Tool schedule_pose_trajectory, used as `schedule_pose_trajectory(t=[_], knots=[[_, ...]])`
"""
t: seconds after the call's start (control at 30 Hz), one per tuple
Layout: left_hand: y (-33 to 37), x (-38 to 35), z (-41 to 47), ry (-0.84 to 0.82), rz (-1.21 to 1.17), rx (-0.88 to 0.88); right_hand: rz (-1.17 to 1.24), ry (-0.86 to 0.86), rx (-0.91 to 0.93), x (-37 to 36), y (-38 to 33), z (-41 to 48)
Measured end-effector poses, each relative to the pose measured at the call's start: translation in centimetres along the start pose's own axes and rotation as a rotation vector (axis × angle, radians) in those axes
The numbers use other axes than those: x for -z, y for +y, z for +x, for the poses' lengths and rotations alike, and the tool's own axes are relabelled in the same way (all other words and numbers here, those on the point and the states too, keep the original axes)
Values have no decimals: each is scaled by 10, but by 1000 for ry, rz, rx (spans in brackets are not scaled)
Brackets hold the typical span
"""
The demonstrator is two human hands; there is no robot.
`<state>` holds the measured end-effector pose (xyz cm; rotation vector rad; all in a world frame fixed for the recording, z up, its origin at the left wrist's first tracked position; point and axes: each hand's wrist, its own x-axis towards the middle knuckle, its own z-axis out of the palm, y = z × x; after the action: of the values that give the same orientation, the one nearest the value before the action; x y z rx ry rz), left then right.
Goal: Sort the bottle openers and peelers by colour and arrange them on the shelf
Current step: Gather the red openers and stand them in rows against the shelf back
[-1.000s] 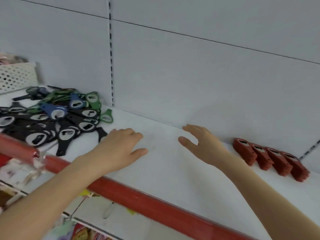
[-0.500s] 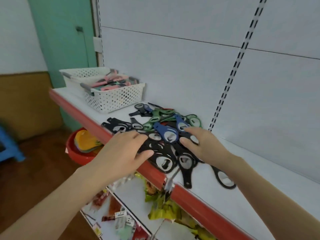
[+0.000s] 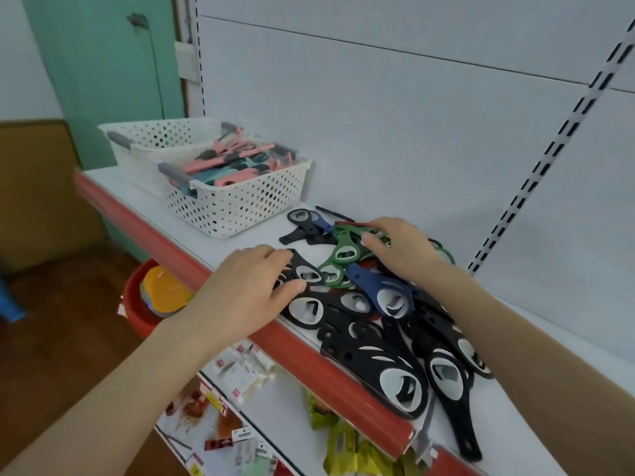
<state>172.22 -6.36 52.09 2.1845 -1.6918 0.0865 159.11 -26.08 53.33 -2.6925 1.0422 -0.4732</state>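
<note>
Sorting barely begun, I'd judge: bottle openers [image 3: 360,304] sit in one mixed pile, black/green/blue, on shelf [image 3: 264,233]; peelers [image 3: 226,163] unsorted in basket [image 3: 240,201]; blue opener [image 3: 369,280] flat, handle far-left, head near-right; left hand [image 3: 247,290] fingers loose on black ones; right hand [image 3: 402,249] curved over greens, grip can't tell.

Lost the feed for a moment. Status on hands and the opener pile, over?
Left hand open, fingers on a black opener. Right hand on green openers, grip unclear. Pile unsorted; peeler basket beside it, not blocking.
</note>
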Motion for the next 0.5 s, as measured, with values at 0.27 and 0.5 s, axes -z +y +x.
schedule_pose_trajectory(t=[0.27,0.5], knots=[[-18,-3,35,47,-57,34,-105,-73,-58,-21,16,74],[-36,-13,51,62,-130,67,-128,-23,-77,-25,23,91]])
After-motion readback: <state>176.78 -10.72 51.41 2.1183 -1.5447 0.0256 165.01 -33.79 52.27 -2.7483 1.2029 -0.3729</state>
